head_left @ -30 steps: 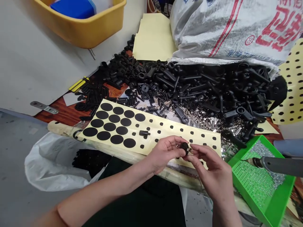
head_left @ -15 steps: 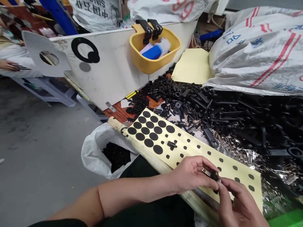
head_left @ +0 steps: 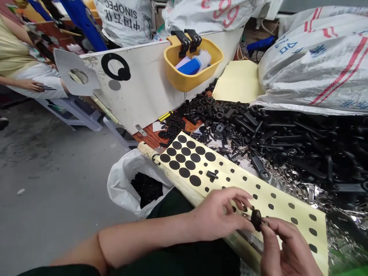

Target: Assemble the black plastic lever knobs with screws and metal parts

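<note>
My left hand (head_left: pixel 220 212) and my right hand (head_left: pixel 283 247) meet at the bottom right, and their fingertips pinch one small round black part (head_left: pixel 255 218) between them. They hover over a long pale yellow sheet (head_left: pixel 283 197) printed with large and small black dots. A small black peg-like part (head_left: pixel 212 175) lies on that sheet, a little beyond my left hand.
A heap of black plastic levers (head_left: pixel 290 136) and small black pieces covers the table, with shiny metal clips (head_left: pixel 304 188) beside it. A yellow bin (head_left: pixel 192 78) hangs on a white panel. A white bag (head_left: pixel 123 184) of black parts hangs below. Another person (head_left: pixel 20 61) sits at far left.
The view has swung left and up, so the green tray and tool have left the frame. Both hands still hold the black part, now lower right.
</note>
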The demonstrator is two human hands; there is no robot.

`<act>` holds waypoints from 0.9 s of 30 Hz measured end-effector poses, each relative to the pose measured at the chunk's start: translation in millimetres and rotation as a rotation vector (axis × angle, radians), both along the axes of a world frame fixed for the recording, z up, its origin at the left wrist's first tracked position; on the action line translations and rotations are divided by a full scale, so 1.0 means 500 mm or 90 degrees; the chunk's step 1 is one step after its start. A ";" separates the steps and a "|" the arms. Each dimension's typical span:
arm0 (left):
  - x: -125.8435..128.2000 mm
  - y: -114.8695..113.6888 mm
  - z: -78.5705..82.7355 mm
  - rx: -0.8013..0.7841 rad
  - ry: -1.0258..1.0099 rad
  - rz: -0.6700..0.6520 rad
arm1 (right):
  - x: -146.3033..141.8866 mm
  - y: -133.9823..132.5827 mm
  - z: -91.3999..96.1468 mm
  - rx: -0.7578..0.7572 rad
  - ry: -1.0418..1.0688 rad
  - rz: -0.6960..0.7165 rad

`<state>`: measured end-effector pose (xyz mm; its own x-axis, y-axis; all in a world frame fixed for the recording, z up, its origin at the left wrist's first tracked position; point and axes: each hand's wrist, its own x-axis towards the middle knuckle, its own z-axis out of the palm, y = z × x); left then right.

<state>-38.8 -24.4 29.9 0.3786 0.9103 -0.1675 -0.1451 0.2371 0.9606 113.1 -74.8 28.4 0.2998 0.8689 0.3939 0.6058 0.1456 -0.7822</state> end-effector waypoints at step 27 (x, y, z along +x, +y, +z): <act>0.049 0.038 -0.040 -0.111 -0.081 0.094 | 0.004 0.022 0.022 0.001 -0.051 -0.118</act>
